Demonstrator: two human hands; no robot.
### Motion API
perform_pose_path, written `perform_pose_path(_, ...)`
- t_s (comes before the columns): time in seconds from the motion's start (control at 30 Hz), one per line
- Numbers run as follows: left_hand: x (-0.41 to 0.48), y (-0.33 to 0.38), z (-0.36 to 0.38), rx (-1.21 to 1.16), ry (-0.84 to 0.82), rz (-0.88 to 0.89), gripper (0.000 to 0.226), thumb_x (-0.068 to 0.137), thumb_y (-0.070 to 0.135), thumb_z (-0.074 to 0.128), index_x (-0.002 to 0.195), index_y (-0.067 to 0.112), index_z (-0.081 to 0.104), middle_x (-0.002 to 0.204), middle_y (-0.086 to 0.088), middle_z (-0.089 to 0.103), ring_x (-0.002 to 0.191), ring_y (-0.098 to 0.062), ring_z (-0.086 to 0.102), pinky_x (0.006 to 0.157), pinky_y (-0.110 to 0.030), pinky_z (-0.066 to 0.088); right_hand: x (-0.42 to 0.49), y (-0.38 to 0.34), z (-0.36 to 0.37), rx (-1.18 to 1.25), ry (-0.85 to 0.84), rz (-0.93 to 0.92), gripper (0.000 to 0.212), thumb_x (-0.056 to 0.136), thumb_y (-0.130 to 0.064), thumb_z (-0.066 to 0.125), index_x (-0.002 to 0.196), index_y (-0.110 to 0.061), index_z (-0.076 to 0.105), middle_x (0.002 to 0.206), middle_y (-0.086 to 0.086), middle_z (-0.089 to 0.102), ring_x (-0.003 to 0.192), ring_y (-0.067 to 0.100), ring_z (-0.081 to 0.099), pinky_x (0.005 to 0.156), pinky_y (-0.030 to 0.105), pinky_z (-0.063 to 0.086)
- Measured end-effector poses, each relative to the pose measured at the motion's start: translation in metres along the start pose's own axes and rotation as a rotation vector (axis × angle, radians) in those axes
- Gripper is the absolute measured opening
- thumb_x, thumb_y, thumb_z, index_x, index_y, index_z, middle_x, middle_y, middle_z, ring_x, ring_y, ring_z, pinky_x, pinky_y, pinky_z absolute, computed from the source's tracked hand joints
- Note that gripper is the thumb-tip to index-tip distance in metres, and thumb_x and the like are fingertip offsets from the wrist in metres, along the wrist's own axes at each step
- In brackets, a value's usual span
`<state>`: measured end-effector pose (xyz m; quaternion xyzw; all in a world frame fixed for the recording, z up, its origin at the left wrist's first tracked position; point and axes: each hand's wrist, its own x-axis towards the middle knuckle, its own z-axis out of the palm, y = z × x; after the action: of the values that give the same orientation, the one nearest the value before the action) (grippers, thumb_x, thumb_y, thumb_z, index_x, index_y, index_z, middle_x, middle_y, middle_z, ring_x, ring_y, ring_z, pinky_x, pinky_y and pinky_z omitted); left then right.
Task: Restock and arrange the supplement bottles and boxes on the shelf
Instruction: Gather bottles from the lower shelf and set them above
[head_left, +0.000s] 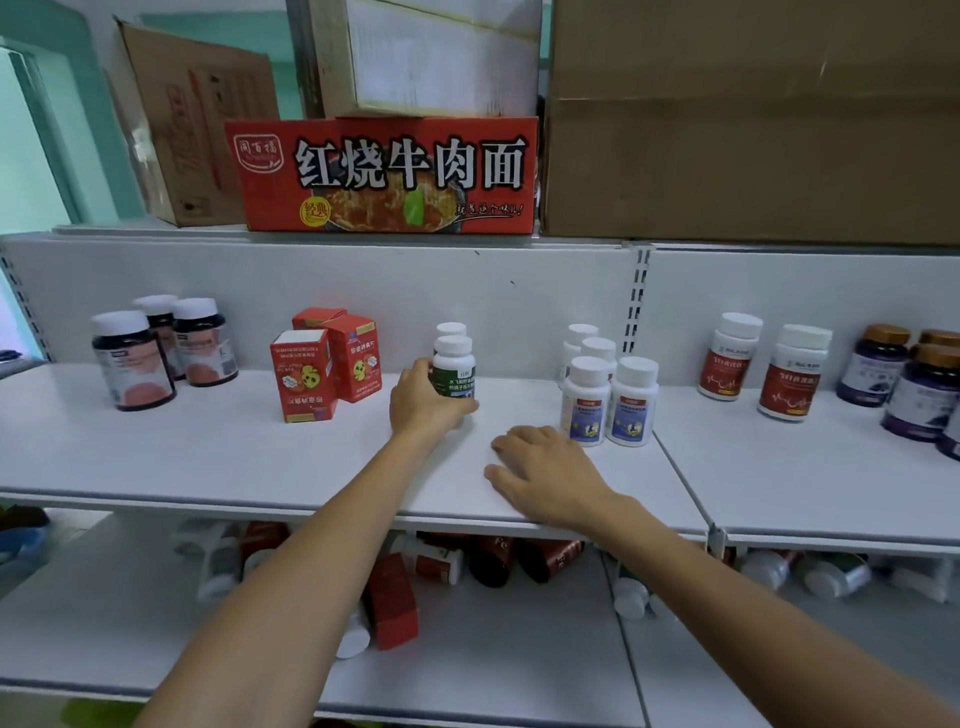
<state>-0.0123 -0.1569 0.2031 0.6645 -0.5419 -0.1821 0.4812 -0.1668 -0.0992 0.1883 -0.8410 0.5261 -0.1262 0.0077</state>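
My left hand (423, 397) grips a white bottle with a green label (454, 366) standing on the white shelf (208, 447); a second white-capped bottle (450, 329) stands right behind it. My right hand (540, 475) rests flat on the shelf, fingers spread, just left of several white bottles with blue labels (608, 397). Red boxes (322, 361) stand to the left of my left hand. Dark bottles with white caps (156, 348) are at the far left.
Red-labelled white bottles (758, 366) and purple bottles with gold caps (914, 384) stand on the right shelf section. Cardboard cartons and a red noodle carton (384, 174) sit on top. Loose bottles and a red box (395, 603) lie jumbled on the lower shelf.
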Motion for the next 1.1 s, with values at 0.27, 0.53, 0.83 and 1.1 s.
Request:
perform_pose_path(0.27, 0.023, -0.001, 0.018, 0.004, -0.035, -0.035, 0.062, 0.063, 0.017, 0.084, 0.111, 0.012, 0.044, 0.117, -0.005, 0.059, 0.107, -0.024, 0.056, 0.087, -0.033, 0.046, 0.002, 0.002, 0.0, 0.003, 0.011, -0.003, 0.047, 0.094, -0.045, 0.038, 0.132, -0.019, 0.045, 0.14, 0.001, 0.042, 0.128, 0.023, 0.035, 0.103, 0.039, 0.029)
perform_pose_path(0.53, 0.037, 0.007, 0.044, 0.043, 0.021, -0.07, 0.076, 0.061, 0.024, 0.086, 0.12, 0.009, 0.04, 0.119, -0.009, 0.057, 0.111, -0.029, 0.056, 0.088, -0.038, 0.047, 0.002, 0.003, 0.001, 0.026, 0.024, -0.013, 0.047, 0.094, -0.046, 0.038, 0.132, -0.019, 0.045, 0.139, 0.0, 0.043, 0.127, 0.022, 0.035, 0.102, 0.039, 0.028)
perform_pose_path(0.83, 0.03, 0.004, 0.042, 0.137, -0.023, 0.04, 0.033, 0.069, 0.029, 0.079, 0.094, 0.016, 0.063, 0.113, -0.005, 0.059, 0.1, -0.025, 0.058, 0.078, -0.032, 0.045, 0.002, 0.001, 0.0, 0.024, 0.031, 0.005, 0.046, 0.093, -0.046, 0.04, 0.131, -0.021, 0.047, 0.137, 0.0, 0.045, 0.126, 0.022, 0.036, 0.1, 0.038, 0.029)
perform_pose_path(1.1, -0.028, -0.011, -0.027, 0.287, -0.076, 0.179, 0.037, 0.081, 0.022, 0.067, 0.117, 0.018, 0.06, 0.115, -0.004, 0.063, 0.102, -0.021, 0.058, 0.089, -0.033, 0.048, -0.002, -0.003, -0.006, 0.027, 0.017, 0.057, 0.051, 0.092, -0.045, 0.046, 0.134, -0.018, 0.048, 0.139, 0.007, 0.046, 0.126, 0.026, 0.041, 0.102, 0.041, 0.036)
